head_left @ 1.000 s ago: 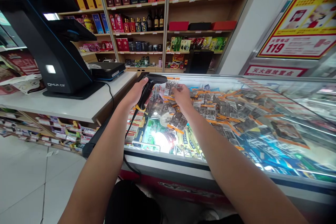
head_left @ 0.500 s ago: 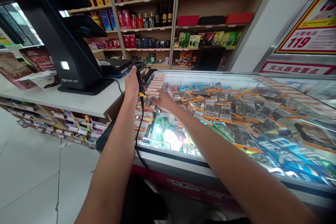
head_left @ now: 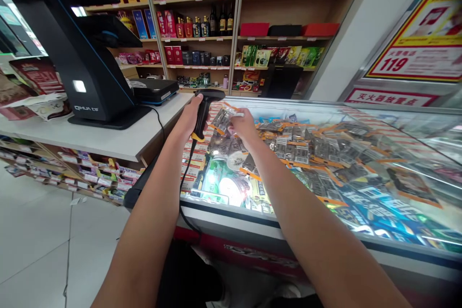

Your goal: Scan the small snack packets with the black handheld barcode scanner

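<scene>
A black barcode scanner (head_left: 204, 113) with a yellow lower end stands upright in my left hand (head_left: 189, 120), whose fingers wrap round its handle; its cord hangs down over the freezer's front edge. My right hand (head_left: 245, 125) pinches a clear snack packet (head_left: 222, 119) with orange edges, held just right of the scanner's head. Both hands are above the left end of a glass-topped chest freezer (head_left: 310, 106). Many similar packets (head_left: 301, 151) lie heaped on the glass to the right of my right hand.
On the left, a white counter (head_left: 144, 139) carries a black checkout terminal (head_left: 97, 77) and a flat black box (head_left: 155, 89). Shelves (head_left: 288, 5) with boxes and bottles line the back. Blue printed packs (head_left: 382, 211) show at the freezer's right front.
My right hand has risen and lifted a packet beside the scanner. The scanner's head has turned to the right, towards the packet. The view has shifted slightly.
</scene>
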The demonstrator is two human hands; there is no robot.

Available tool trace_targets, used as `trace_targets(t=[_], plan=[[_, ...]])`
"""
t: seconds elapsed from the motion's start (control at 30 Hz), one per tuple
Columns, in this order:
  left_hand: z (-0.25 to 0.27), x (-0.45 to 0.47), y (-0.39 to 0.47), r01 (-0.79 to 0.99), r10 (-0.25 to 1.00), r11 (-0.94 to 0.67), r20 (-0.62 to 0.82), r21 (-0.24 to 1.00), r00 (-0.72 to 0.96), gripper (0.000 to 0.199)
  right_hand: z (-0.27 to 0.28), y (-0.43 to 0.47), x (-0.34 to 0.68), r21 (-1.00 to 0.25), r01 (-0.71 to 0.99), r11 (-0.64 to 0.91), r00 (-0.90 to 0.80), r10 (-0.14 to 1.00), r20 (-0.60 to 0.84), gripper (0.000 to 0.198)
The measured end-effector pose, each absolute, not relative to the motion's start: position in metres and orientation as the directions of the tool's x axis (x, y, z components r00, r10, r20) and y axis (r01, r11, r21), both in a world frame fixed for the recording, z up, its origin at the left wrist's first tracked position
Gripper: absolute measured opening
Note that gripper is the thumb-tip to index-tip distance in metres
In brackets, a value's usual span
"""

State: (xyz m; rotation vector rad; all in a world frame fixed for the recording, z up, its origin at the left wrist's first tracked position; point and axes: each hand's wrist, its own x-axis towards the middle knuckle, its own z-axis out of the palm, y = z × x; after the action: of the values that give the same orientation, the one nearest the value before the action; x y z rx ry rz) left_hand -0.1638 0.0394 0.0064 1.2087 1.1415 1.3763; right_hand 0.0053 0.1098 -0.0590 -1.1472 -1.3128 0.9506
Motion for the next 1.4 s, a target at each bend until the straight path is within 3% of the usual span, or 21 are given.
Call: trace_targets(t=[0.13, 0.27, 0.6, 1.2, 1.3, 1.4], plan=[[0.003, -0.158, 0.031, 0.009, 0.974, -0.093, 0.089, 0.996, 0.209, 0.051, -0.031, 0.104, 0.037, -0.981, -0.023, 0.193, 0.221, 0.958, 0.183, 0.021], [0.0, -0.155, 0.026, 0.067, 0.938, -0.125, 0.096, 0.99, 0.332, 0.049, -0.022, 0.101, 0.052, -0.98, -0.034, 0.195, 0.307, 0.936, 0.175, 0.02], [0.009, -0.147, 0.015, 0.109, 0.921, -0.09, 0.041, 0.99, 0.387, 0.049, -0.026, 0.104, 0.056, -0.983, -0.024, 0.182, 0.28, 0.945, 0.168, 0.031], [0.005, -0.149, 0.02, 0.171, 0.93, -0.106, 0.037, 0.979, 0.367, 0.049, -0.021, 0.099, 0.058, -0.986, 0.042, 0.159, 0.337, 0.927, 0.164, 0.026], [0.002, -0.149, 0.026, 0.124, 0.936, -0.14, 0.091, 0.982, 0.339, 0.047, -0.024, 0.101, 0.061, -0.977, 0.159, 0.139, 0.31, 0.933, 0.183, 0.028], [0.0, -0.145, 0.032, 0.043, 0.969, -0.147, 0.135, 0.988, 0.208, 0.045, -0.024, 0.101, 0.066, -0.87, 0.484, 0.096, 0.201, 0.955, 0.217, 0.039]])
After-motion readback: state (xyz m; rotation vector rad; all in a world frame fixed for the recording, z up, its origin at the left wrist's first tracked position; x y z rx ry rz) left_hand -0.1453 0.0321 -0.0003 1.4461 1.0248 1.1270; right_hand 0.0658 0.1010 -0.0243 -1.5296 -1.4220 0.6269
